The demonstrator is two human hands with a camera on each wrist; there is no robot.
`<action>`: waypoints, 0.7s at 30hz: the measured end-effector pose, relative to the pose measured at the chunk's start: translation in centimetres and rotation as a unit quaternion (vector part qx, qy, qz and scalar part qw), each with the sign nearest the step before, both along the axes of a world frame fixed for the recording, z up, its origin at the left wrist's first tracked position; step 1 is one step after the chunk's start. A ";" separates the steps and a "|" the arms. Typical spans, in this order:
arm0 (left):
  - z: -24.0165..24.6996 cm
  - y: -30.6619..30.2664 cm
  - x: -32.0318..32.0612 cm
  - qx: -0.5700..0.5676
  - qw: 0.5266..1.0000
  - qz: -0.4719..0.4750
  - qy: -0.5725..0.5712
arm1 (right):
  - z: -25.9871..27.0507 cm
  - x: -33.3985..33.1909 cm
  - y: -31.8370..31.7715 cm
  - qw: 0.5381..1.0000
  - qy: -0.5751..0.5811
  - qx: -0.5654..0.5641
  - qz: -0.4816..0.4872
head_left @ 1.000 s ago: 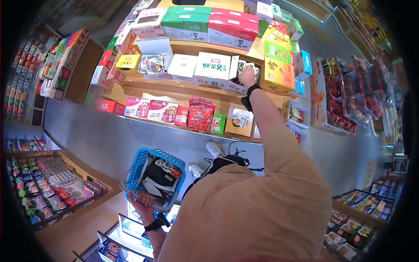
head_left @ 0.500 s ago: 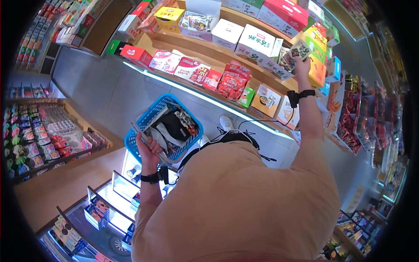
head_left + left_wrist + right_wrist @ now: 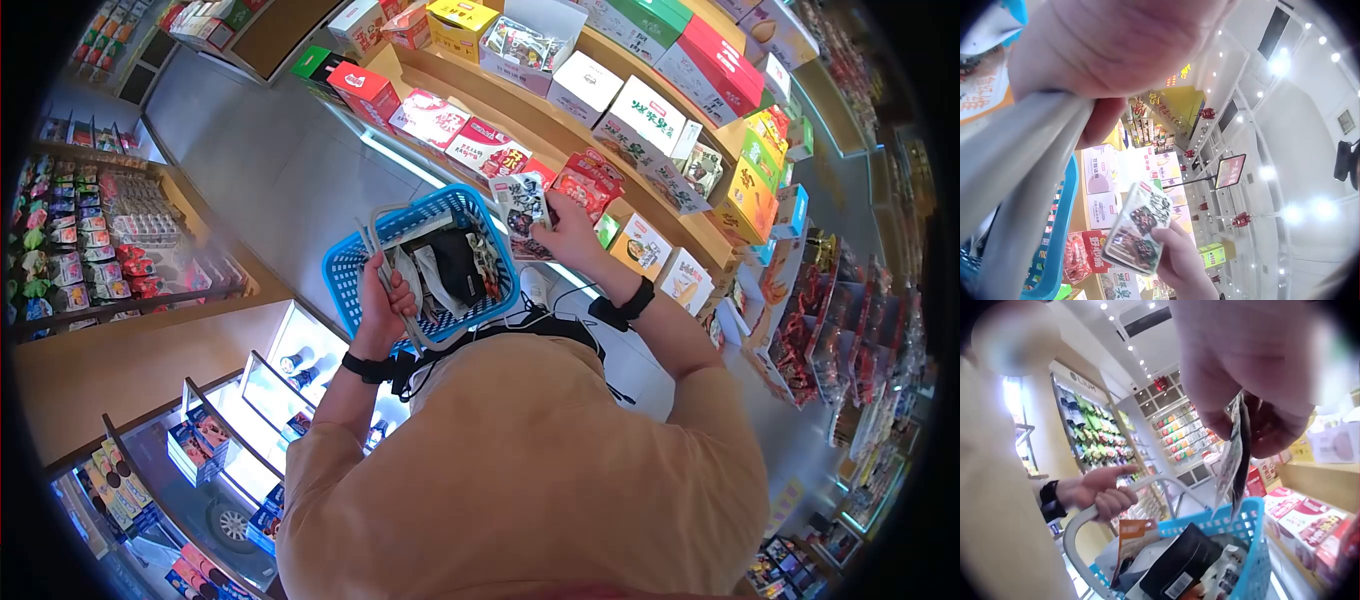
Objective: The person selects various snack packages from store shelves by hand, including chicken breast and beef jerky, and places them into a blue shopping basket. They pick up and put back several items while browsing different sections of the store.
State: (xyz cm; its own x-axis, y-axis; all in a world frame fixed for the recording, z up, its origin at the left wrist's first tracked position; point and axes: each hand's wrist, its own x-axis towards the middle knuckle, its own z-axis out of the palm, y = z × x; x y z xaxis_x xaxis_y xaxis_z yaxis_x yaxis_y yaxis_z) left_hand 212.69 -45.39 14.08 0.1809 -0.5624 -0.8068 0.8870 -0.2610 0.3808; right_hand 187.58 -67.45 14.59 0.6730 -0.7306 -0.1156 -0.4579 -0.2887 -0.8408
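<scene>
My left hand [image 3: 388, 305] grips the grey handles [image 3: 1088, 515] of a blue plastic basket [image 3: 345, 262]. Inside the basket lie several snack packets, among them a black pouch [image 3: 1182, 562] and an orange-and-white one [image 3: 1132, 535]. My right hand [image 3: 575, 232] pinches a flat snack packet [image 3: 521, 212] with dark lettering and a food picture, held over the basket's right rim. The left wrist view shows the packet's front [image 3: 1141, 228], with the thumb across its edge. From the right wrist it appears edge-on, hanging above the basket.
A stepped wooden shelf [image 3: 420, 75] of snack boxes runs along the far side. An opened box [image 3: 703, 168] of similar packets stands at its right part. Racks of bagged snacks [image 3: 840, 330] stand at right, and a counter of small packets [image 3: 95, 250] at left.
My right hand has drawn the packet out of the open box on the shelf and carried it left and down to the basket. The left hand keeps hold of the basket, now nearer the shelf.
</scene>
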 end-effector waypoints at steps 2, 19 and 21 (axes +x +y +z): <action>-0.5 -0.1 -0.4 0.001 1.000 -0.004 0.009 | -3.5 3.1 2.5 0.995 0.047 -0.083 0.024; 0.0 0.0 -1.2 -0.036 0.998 0.029 0.033 | -5.0 9.8 10.0 0.984 0.147 -0.055 0.082; -0.1 0.2 -0.9 -0.042 0.998 0.024 0.031 | -6.7 9.7 10.1 0.986 0.144 -0.048 0.070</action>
State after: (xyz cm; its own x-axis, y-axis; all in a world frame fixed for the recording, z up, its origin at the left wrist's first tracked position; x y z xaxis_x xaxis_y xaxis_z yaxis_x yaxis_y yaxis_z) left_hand 211.81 -45.20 13.94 0.1605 -0.6207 -0.7675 0.9206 -0.1863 0.3432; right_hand 197.26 -57.36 7.91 0.7179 -0.6492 -0.2513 -0.6229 -0.4379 -0.6482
